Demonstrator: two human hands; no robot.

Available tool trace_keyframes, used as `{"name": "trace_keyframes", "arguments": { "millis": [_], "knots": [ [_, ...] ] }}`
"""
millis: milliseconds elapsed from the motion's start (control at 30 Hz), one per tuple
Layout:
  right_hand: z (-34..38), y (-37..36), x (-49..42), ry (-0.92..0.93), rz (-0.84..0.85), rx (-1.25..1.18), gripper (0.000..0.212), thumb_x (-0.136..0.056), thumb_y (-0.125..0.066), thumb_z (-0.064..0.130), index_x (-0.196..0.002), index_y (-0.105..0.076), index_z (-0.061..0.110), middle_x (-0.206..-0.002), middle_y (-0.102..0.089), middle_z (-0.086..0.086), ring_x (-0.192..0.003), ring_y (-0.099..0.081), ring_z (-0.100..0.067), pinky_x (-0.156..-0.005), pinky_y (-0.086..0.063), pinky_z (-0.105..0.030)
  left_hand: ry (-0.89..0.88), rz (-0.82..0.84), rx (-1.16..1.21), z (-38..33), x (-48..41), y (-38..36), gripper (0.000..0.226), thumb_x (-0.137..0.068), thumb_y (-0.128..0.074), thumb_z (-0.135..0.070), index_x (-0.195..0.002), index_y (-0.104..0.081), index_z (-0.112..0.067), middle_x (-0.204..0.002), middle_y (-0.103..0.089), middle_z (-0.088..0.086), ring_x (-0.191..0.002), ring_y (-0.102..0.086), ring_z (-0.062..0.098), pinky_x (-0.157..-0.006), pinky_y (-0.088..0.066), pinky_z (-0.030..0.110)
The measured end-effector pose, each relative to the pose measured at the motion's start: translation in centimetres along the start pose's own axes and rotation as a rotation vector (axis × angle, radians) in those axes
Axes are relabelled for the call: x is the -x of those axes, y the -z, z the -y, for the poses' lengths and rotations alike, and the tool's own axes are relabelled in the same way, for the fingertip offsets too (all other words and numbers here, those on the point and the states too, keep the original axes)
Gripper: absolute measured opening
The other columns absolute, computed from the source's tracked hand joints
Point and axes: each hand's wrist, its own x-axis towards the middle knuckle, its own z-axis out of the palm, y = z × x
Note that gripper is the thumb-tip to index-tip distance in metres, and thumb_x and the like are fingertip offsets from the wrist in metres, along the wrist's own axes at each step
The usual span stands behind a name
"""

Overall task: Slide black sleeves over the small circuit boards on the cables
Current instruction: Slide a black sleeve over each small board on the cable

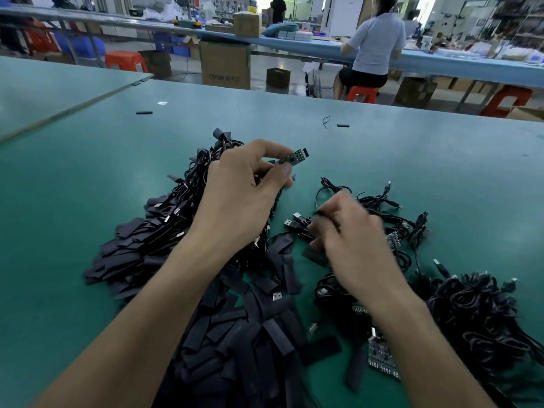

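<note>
The right hand (350, 231) is blurred, its fingers bent down among the loose cables (471, 304); I cannot tell whether it grips anything; the left forearm covers part of the heap of black sleeves (235, 334) on the green table (88, 201); the left hand (241, 198) is raised above that heap, thumb and forefinger pinching a small circuit board (295, 156), its far end sticking out bare.

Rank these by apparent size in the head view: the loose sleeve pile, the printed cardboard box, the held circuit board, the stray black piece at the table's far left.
1. sleeve pile, nearest the camera
2. cardboard box, though distance shrinks it
3. circuit board
4. stray black piece, also farther off
</note>
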Motion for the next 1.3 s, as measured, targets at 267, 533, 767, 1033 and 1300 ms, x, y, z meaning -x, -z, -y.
{"name": "trace_keyframes", "arguments": {
  "millis": [267, 533, 767, 1033, 1300],
  "knots": [
    [0.8, 2.5, 0.0, 0.071, -0.204, -0.269, 0.017, -0.095, -0.067, 0.031, -0.083, -0.055, 0.035, -0.062, -0.069, 0.005, -0.039, -0.06, -0.01, -0.042, -0.042, -0.013, 0.018, 0.055, -0.021, 0.3, 0.0, -0.2, 0.02, -0.096, -0.066, -0.024, -0.092, -0.063, -0.044, -0.075, -0.072, -0.02, -0.045, -0.049, 0.006, -0.046, -0.038, 0.012],
    [0.9, 1.7, -0.1, 0.179, -0.019, 0.018, 0.037, -0.103, -0.048, 0.043, -0.114, -0.073, 0.017, -0.085, -0.065, 0.002, -0.088, -0.059, -0.009, -0.08, -0.042, -0.014, 0.012, 0.049, -0.052, 0.3, 0.0, 0.0, 0.021, -0.096, -0.066, -0.027, -0.091, -0.061, -0.046, -0.075, -0.072, -0.022, -0.05, -0.052, 0.001, -0.049, -0.041, 0.011],
    [0.8, 1.7, 0.0, 0.114, 0.049, -0.028, 0.018, -0.089, -0.075, 0.02, -0.106, -0.078, 0.022, -0.087, -0.072, 0.02, -0.084, -0.064, 0.012, -0.068, -0.043, 0.0, 0.009, -0.016, -0.03, 0.1, -0.1, 0.2, 0.014, -0.097, -0.065, -0.026, -0.097, -0.063, -0.04, -0.074, -0.072, -0.022, -0.047, -0.05, 0.001, -0.047, -0.036, 0.009],
    [2.2, 0.0, 1.2, 0.096, 0.333, 0.399, 0.036, -0.094, -0.06, 0.049, -0.13, -0.061, 0.043, -0.127, -0.058, 0.004, -0.119, -0.052, -0.019, -0.105, -0.041, -0.036, -0.052, -0.212, -0.003, -0.2, -0.3, 0.8, 0.018, -0.098, -0.063, -0.022, -0.1, -0.066, -0.04, -0.071, -0.069, -0.015, -0.054, -0.057, -0.007, -0.048, -0.035, 0.004],
    [4.7, -7.0, 2.3, 0.273, 0.554, 0.396, 0.045, -0.094, -0.061, 0.048, -0.13, -0.063, 0.021, -0.116, -0.056, -0.004, -0.113, -0.052, -0.027, -0.093, -0.041, -0.036, -0.046, -0.251, 0.003, -0.2, -0.5, 1.1, 0.015, -0.097, -0.064, -0.018, -0.103, -0.07, -0.03, -0.071, -0.068, -0.016, -0.059, -0.061, -0.01, -0.05, -0.036, 0.003]
  ]
}}
